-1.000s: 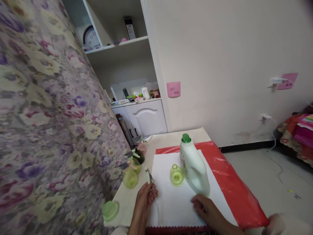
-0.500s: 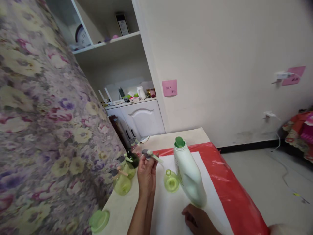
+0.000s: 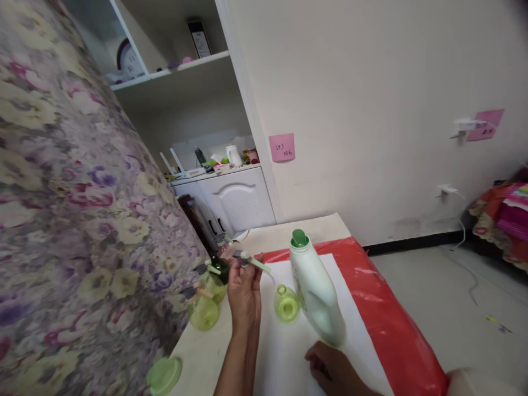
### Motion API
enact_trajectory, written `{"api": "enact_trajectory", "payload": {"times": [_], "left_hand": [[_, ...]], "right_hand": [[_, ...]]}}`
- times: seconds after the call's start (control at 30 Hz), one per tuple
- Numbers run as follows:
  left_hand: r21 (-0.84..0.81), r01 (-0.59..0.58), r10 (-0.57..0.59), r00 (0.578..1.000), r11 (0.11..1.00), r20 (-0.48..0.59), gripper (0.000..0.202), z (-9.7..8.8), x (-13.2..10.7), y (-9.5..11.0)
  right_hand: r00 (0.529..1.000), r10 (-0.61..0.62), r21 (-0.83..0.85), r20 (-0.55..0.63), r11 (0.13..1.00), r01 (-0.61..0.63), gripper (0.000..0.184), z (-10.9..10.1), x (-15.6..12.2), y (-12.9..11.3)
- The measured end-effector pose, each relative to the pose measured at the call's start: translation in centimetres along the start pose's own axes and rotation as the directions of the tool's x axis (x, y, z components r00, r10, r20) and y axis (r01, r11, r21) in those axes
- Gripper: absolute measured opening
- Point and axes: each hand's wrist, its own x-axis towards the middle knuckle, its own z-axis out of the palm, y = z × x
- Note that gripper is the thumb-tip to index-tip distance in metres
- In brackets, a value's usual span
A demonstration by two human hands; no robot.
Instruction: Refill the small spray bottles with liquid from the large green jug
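My left hand (image 3: 244,286) is raised over the table, its fingers closed round a grey and pale green spray head (image 3: 256,262). A thin, clear tube seems to hang from it. Just right of this hand stands a small, round, yellow-green spray bottle (image 3: 286,308), its neck uncovered. Beside that is a tall pale green detergent jug (image 3: 317,291) with a dark green spout at its mouth. My right hand (image 3: 333,367) rests on the white sheet (image 3: 284,357) in front of the jug, fingers curled in and apart from it. Nothing shows in that hand.
Left on the table are more yellow-green spray bottles (image 3: 203,314), a dark bottle (image 3: 221,268) and a light green lid or bowl (image 3: 164,376). A red plastic cover (image 3: 383,297) lies under the sheet. A floral curtain (image 3: 82,220) hangs close on the left.
The view has shifted slightly. My left hand still holds the spray head in nearly the same place. My right hand, the jug and the open bottle keep their places.
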Motion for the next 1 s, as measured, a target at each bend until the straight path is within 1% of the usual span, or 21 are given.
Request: {"api": "enact_trajectory", "payload": {"times": [0.1,0.2,0.3,0.4,0.5,0.6,0.7,0.8,1.0], "left_hand": [[-0.029,0.002,-0.003,1.0,1.0,-0.005,0.035,0.3,-0.1,-0.3],[-0.021,0.007,-0.008,0.999,1.0,-0.033,0.035,-0.3,-0.2,-1.5],[0.084,0.024,-0.019,0.998,0.996,-0.066,0.037,-1.7,-0.5,-3.1],[0.205,0.057,-0.042,0.996,0.977,-0.075,0.037,-3.4,-1.2,-5.1],[0.34,0.102,-0.08,0.994,0.935,-0.079,0.037,-5.0,-2.4,-7.0],[0.445,0.135,-0.12,0.991,0.885,-0.062,0.036,-6.2,-3.4,-8.3],[0.505,0.137,-0.147,0.989,0.852,-0.021,0.032,-6.7,-3.6,-8.8],[0.534,0.119,-0.161,0.986,0.837,0.033,0.031,-6.9,-3.2,-9.0],[0.612,0.078,-0.17,0.981,0.787,0.094,0.041,-7.6,-2.6,-9.2]], "right_hand": [[1.0,0.004,-0.004,-0.01,1.0,-0.005,0.023,0.0,-0.1,0.0],[1.0,0.021,-0.012,-0.015,1.0,-0.021,0.023,-0.1,-0.2,-0.1],[1.0,0.017,-0.009,-0.006,1.0,-0.017,0.025,-0.1,-0.1,-0.2],[1.0,0.004,-0.007,0.006,1.0,-0.003,0.028,-0.1,0.1,-0.1],[1.0,-0.005,-0.023,0.017,1.0,0.005,0.03,-0.1,0.3,0.1],[1.0,-0.004,-0.039,0.025,0.999,0.005,0.03,-0.1,0.4,0.3],[1.0,-0.001,-0.036,0.017,0.999,0.002,0.03,0.0,0.5,0.5],[1.0,-0.013,-0.037,0.014,0.999,0.014,0.032,0.2,0.6,0.9],[0.999,-0.013,-0.021,0.036,1.0,0.014,0.034,0.5,0.8,1.7]]}}
